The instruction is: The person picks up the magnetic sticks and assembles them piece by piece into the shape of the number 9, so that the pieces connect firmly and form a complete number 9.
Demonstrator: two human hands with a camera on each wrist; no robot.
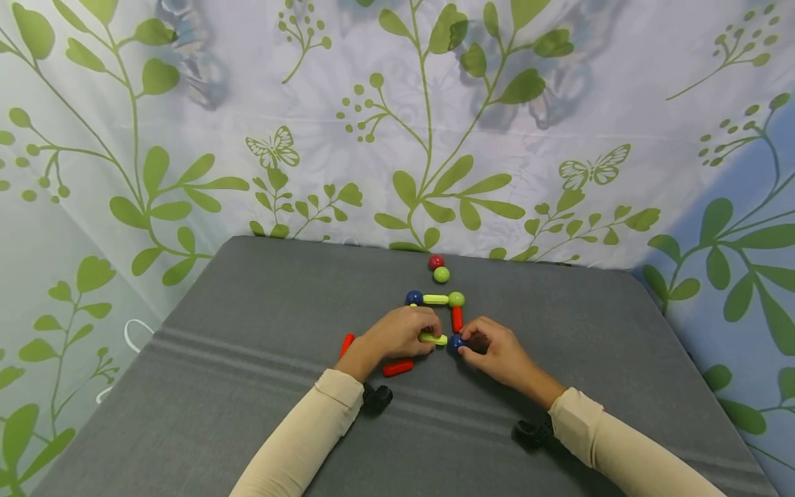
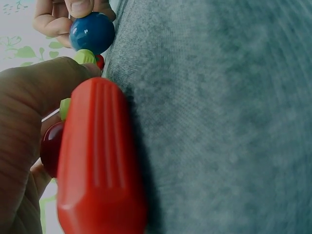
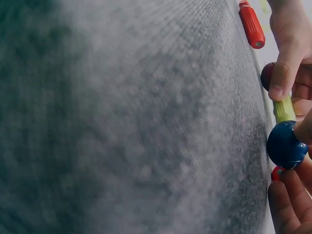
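Observation:
My left hand (image 1: 400,331) pinches a yellow-green toy rod (image 1: 435,339) between thumb and fingers, its free end pointing at a blue ball (image 1: 456,344). That ball sits in the fingertips of my right hand (image 1: 497,351). In the right wrist view the yellow-green rod (image 3: 283,109) reaches right up to the blue ball (image 3: 286,145). A red rod (image 1: 457,319) runs from the held ball back to a green ball (image 1: 456,299), which a second yellow-green rod (image 1: 435,299) links with another blue ball (image 1: 414,297). Behind my left thumb shows a dark red ball (image 2: 51,149), hidden in the head view.
One loose red rod (image 1: 398,367) lies just in front of my left hand, and another (image 1: 347,344) beside the left wrist. Farther back on the grey table (image 1: 298,297) are a red ball (image 1: 436,261) and a green ball (image 1: 442,275). Behind the table hangs a leaf-patterned curtain (image 1: 348,152).

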